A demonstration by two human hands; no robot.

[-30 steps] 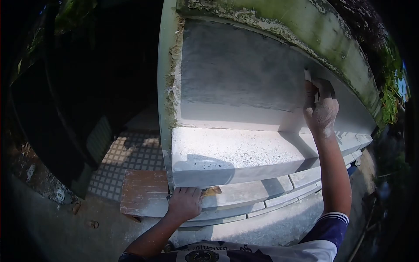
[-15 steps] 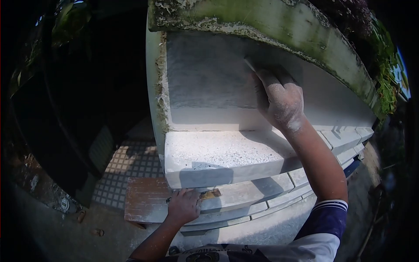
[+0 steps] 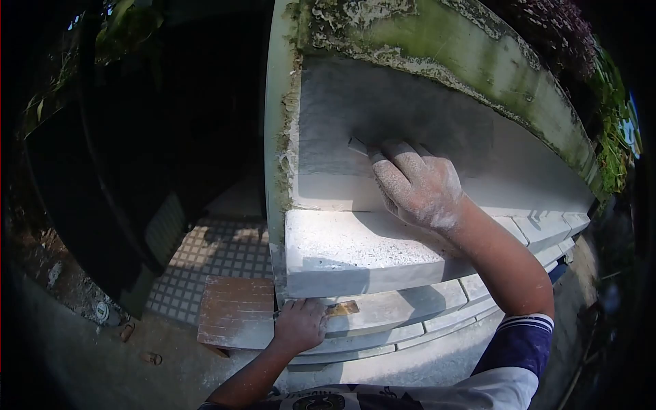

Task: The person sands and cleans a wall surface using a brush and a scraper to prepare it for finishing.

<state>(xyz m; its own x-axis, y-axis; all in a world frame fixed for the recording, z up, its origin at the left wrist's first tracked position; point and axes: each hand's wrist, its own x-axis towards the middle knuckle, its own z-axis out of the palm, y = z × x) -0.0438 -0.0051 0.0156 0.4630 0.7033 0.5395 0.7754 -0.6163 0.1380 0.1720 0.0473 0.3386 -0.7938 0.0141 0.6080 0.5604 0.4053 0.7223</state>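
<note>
Coated in white dust, my right hand [image 3: 418,186] is closed on a small flat pale piece [image 3: 357,145], pressed against the grey recessed wall panel [image 3: 328,123]; what the piece is cannot be made out. Below it, a white ledge [image 3: 328,280] carries scattered flakes and dust. My left hand [image 3: 301,326] is lower down, under the ledge's front edge, with its fingers wrapped round a flat tool [image 3: 344,308] whose yellowish-brown end sticks out to the right.
A brown wooden bench [image 3: 236,307] stands at the left, by a checkered tiled floor [image 3: 205,253]. Mossy green concrete [image 3: 465,48] overhangs the panel. White stepped blocks [image 3: 444,321] curve off to the right. A sandal [image 3: 127,331] lies on the ground.
My right hand has moved left and down across the panel with the pale piece. The view has shifted, so the wall and ledge appear further right. My left hand still grips the tool.
</note>
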